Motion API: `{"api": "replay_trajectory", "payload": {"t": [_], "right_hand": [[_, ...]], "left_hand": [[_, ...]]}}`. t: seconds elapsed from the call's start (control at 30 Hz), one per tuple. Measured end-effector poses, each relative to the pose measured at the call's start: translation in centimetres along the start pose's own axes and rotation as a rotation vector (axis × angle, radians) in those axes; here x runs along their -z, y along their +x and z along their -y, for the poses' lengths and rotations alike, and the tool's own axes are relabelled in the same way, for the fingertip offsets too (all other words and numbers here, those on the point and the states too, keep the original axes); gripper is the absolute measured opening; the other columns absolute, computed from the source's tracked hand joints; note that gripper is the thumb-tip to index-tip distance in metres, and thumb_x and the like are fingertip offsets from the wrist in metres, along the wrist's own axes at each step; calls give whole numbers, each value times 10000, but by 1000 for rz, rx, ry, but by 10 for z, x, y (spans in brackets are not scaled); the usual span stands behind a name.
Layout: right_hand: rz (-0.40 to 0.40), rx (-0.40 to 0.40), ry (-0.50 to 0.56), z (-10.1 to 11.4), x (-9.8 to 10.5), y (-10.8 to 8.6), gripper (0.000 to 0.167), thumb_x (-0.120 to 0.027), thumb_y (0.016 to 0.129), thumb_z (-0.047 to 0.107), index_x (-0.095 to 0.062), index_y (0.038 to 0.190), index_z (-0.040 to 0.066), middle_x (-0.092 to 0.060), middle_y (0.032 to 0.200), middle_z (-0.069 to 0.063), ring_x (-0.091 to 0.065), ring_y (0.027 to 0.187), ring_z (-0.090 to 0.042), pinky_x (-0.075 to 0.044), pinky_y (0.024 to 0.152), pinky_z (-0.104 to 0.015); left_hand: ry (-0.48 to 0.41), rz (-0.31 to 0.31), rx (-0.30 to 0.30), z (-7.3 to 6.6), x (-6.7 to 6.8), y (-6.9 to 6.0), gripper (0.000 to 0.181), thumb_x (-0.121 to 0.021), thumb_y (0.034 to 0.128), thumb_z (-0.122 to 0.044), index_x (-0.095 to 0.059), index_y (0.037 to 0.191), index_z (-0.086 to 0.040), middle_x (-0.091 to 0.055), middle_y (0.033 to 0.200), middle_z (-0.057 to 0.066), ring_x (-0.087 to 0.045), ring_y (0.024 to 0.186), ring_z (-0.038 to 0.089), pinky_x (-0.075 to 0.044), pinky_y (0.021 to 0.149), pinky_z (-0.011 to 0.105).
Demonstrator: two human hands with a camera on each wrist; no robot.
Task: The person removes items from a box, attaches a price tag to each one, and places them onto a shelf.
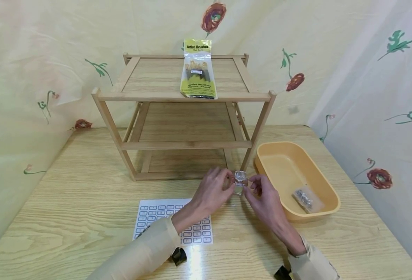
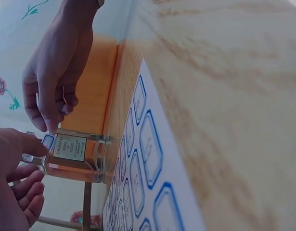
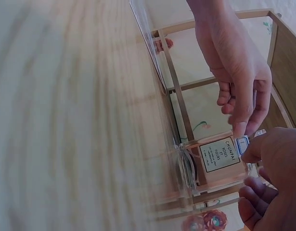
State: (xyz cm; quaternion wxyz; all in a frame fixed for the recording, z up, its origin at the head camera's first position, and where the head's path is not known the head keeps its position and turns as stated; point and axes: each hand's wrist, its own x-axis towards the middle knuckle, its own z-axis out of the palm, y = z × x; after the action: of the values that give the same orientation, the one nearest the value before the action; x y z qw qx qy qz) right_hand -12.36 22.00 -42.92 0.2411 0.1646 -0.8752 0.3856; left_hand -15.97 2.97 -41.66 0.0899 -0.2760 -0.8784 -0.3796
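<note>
From the person's head, the widest and farthest view looks forward and down over the counter (image 1: 69,186), the rack (image 1: 186,145) and the tub (image 1: 279,163). The left wrist view sits low and close, turned sideways, facing the bottle (image 2: 73,154) and right hand (image 2: 56,72), tub behind. The right wrist view, likewise low, near and sideways, faces the left hand (image 3: 239,72), rack behind. Both wrist views share the bottle's labelled front.

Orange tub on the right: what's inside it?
The tub holds a clear plastic bag of small silvery pieces, lying toward its near end. Whatever is beneath the bag is covered; the pieces are too small to identify.
</note>
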Motion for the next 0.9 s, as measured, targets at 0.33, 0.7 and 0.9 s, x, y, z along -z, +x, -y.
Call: {"api": "replay_trajectory", "payload": {"t": [0.33, 0.7, 0.9], "right_hand": [[66, -47, 95, -6, -5, -2, 494, -727, 853, -181, -525, 1304, -149, -577, 1169, -267, -644, 1045, -423, -597, 834, -472], [135, -99, 230, -17, -11, -3, 416, -662, 927, -161, -540, 1321, -110, -639, 1228, -256, -636, 1143, -410, -572, 907, -412], [135, -108, 260, -23, -13, -4, 386, -659, 949, -125, -551, 1319, -94, -645, 1241, -242, -638, 1151, -383, -565, 919, -407]], "left_hand": [[-116, 97, 33, 10, 1, -1, 415, -689, 1008, -183, -588, 1385, -43, -642, 1344, 112, -614, 1233, 263, -529, 986, 336], [-311, 155, 48, 19, -5, 5, 363, -660, 1010, -63, -625, 1370, -22, -702, 1163, 84, -658, 1057, 161, -536, 882, 244], [-304, 161, 49, 19, -5, 5, 369, -653, 1009, -43, -618, 1374, -5, -704, 1165, 104, -657, 1027, 184, -539, 868, 260]]}}
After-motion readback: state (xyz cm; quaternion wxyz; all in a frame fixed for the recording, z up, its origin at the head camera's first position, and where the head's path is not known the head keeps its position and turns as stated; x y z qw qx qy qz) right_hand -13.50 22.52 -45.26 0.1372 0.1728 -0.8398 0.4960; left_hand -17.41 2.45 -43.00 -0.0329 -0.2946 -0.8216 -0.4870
